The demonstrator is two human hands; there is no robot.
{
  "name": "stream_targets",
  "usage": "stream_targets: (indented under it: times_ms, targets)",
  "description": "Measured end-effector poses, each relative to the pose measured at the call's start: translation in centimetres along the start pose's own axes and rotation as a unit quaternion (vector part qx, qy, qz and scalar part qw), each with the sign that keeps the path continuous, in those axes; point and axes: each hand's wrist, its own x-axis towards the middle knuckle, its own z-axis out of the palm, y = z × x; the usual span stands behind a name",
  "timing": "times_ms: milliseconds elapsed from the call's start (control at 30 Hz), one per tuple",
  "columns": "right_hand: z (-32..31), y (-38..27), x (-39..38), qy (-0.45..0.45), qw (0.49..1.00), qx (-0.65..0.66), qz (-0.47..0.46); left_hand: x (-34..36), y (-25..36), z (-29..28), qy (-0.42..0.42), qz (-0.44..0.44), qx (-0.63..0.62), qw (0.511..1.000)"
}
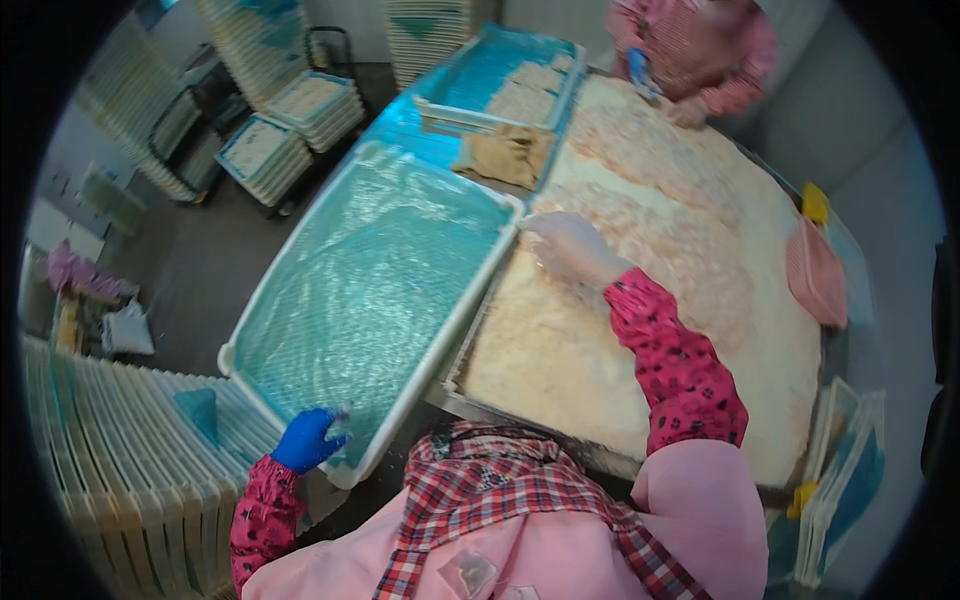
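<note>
Nearest my camera spreads a red checked apron [500, 500] over pink clothing, both cut off by the lower edge. My left hand [308, 442], blue-gloved, is at the near end of a white-rimmed tray [437, 345]; its grip is fairly wide, thumb apart from fingers, though I can't tell whether it touches the lining. My right hand [572, 245], in a pale glove, is over the whitish mass [690, 300] on the surface [478, 404], near the tray's far right corner. Its fingertips blend into that mass, so I can't tell how its grip stands. The tray lies just left of the surface, its long axis running from near left to far right; whatever supports it is hidden. At the far right, a co-worker [690, 45] is cut off at the top.
</note>
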Motion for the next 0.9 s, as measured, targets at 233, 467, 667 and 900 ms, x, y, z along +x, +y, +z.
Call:
stream_targets:
  times_ms: [233, 467, 667, 900]
  targets:
    - [-6.8, 1.7, -21.9, -0.049, 0.933, 0.110, 0.338, 15.2, 17.8, 4.1, 0.149, 0.309, 0.036, 0.939]
    - [-0.6, 1.7, -32.2, 0.242, 0.896, -0.091, 0.362, 26.2, 24.7, 12.5, 0.063, 0.315, -0.110, 0.941]
    - [2.0, -1.5, -28.7, 0.172, 0.821, 0.031, 0.544, 25.5, 34.1, 19.3, 0.105, 0.340, -0.187, 0.916]
    - [-2.9, 0.2, -30.3, 0.488, 0.662, 0.346, 0.452, 27.6, 31.7, 17.8, 0.174, 0.304, -0.372, 0.860]
